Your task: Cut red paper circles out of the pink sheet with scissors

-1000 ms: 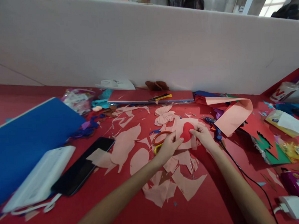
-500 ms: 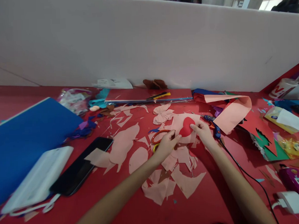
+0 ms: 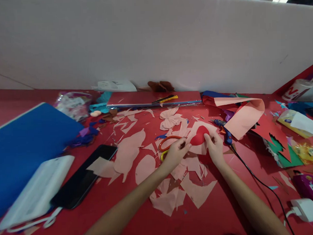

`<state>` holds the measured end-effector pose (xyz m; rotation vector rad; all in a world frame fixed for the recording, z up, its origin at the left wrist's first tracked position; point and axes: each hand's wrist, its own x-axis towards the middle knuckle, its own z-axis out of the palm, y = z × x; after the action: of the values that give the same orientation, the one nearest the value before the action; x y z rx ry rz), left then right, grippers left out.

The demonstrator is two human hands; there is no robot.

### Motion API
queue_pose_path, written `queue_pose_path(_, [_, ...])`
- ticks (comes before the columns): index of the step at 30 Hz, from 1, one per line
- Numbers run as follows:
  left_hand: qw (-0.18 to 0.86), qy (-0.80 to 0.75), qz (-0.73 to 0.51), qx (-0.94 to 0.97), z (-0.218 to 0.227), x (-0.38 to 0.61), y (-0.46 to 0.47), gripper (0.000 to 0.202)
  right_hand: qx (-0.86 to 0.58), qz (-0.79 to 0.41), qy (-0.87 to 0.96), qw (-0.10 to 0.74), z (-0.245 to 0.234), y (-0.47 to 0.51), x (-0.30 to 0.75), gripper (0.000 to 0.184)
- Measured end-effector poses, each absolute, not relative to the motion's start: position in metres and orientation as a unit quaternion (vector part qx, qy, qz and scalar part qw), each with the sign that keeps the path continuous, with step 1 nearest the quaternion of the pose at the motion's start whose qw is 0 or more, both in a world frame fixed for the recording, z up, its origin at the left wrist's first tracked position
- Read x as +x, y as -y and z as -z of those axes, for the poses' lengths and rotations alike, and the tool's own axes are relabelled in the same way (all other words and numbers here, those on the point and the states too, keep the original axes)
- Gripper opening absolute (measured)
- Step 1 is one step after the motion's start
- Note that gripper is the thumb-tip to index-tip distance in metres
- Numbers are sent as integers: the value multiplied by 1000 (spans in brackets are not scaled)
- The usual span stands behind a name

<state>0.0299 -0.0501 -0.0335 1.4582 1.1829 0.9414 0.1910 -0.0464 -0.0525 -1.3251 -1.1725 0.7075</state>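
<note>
Near the middle of the table, my left hand (image 3: 176, 152) and my right hand (image 3: 214, 148) pinch a red rounded cut-out (image 3: 200, 134) against a pale pink felt-like sheet (image 3: 201, 150). My left fingers grip the lower left edge; my right thumb presses the right side. Beside my left hand lie scissors with orange and yellow handles (image 3: 160, 144), their blades hidden. Pink scraps (image 3: 197, 189) lie below my hands, and a pink butterfly-shaped piece (image 3: 169, 118) lies beyond them. Just right of my right hand is a blue glue gun (image 3: 227, 137).
A black phone (image 3: 84, 178), white face mask (image 3: 38, 192) and blue board (image 3: 31, 149) occupy the left. A yellow cutter (image 3: 167, 99) rests on a flat red pack (image 3: 135, 98) at the back. A black cord (image 3: 258, 180) crosses the right, near a white charger (image 3: 307, 210).
My hands have tilted the pink sheet and the red cut-out, which now lies more slanted. My right hand has moved slightly right and down. The view has shifted a little.
</note>
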Motion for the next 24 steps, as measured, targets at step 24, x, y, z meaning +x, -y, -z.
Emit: queue_pose_path(24, [310,-527,-320,724,49,22,75,19,-566,-314,557,521,52,70,189,21])
